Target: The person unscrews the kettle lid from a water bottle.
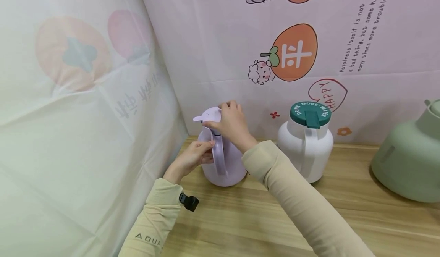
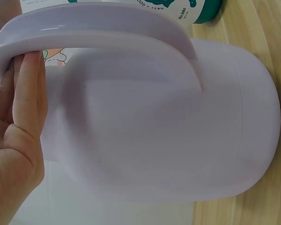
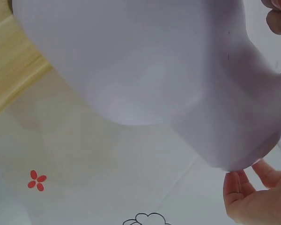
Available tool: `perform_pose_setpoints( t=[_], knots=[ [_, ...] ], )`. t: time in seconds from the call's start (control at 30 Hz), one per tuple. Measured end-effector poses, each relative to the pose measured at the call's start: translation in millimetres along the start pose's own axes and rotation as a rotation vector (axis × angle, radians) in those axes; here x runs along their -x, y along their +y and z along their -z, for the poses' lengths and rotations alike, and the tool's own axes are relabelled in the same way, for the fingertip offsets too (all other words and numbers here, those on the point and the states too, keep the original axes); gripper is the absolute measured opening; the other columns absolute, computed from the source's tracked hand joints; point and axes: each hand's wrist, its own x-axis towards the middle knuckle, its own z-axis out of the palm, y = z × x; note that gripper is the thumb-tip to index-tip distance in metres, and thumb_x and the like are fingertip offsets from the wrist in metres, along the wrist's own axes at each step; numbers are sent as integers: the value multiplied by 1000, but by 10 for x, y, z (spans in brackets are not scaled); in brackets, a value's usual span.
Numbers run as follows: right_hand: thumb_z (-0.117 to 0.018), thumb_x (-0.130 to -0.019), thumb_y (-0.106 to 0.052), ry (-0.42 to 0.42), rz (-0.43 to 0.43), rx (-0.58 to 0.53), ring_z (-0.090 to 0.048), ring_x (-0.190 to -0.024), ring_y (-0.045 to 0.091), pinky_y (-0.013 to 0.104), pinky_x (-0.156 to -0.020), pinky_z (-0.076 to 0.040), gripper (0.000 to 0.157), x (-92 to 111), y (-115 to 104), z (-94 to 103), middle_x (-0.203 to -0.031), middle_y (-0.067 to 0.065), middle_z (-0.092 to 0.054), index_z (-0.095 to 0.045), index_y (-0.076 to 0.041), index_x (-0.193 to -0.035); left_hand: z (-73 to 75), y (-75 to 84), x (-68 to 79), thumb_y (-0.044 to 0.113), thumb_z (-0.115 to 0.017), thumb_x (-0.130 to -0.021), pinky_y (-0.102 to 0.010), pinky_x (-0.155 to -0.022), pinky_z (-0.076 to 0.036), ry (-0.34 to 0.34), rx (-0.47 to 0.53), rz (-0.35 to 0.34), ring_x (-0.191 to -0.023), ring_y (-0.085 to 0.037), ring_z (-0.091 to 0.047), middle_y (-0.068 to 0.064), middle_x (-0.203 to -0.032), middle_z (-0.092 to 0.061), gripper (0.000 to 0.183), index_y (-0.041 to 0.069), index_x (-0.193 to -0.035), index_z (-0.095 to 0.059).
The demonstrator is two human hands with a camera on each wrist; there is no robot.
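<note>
A lilac jug (image 1: 235,167) stands upright on the wooden table near the corner. Its lid (image 1: 210,114), with a small tab at the left, sits at the mouth; whether it is seated or loose I cannot tell. My right hand (image 1: 234,123) grips the lid from above, thumb on the near side, fingers over the far edge. Below it, my left hand (image 1: 193,157) holds the upper part of the handle (image 1: 219,157) between thumb and fingers. In the left wrist view its fingers (image 2: 28,93) reach up against the handle's inner side.
A white jug (image 1: 306,150) with a green lid stands right of the lilac one, close to my right forearm. Farther right is a sage-green jug (image 1: 409,161). Printed cloth (image 1: 220,66) hangs behind, and pale cloth (image 1: 86,154) closes off the left side.
</note>
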Motion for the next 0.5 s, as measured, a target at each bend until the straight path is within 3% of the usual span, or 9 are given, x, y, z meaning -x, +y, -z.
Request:
perform_pose_setpoints(
  t=[0.17, 0.5],
  knots=[
    [-71, -81, -49, -13, 32, 52, -47, -119, 36, 42, -101, -43, 67, 14, -4, 12, -130, 17, -53, -58, -2, -127, -16, 3, 1, 19, -45, -99, -19, -75, -56, 2, 6, 0, -78, -3, -63, 7, -82, -58, 26, 15, -79, -60],
    [-69, -87, -24, -139, 88, -207, -41, -134, 37, 44, -114, -34, 57, -38, 131, 85, -143, 21, -47, -52, 3, -134, -10, -8, -2, 19, -44, -99, -20, -75, -56, -2, 6, -10, -77, -3, -63, 7, -81, -57, 24, 16, -79, -58]
  ],
)
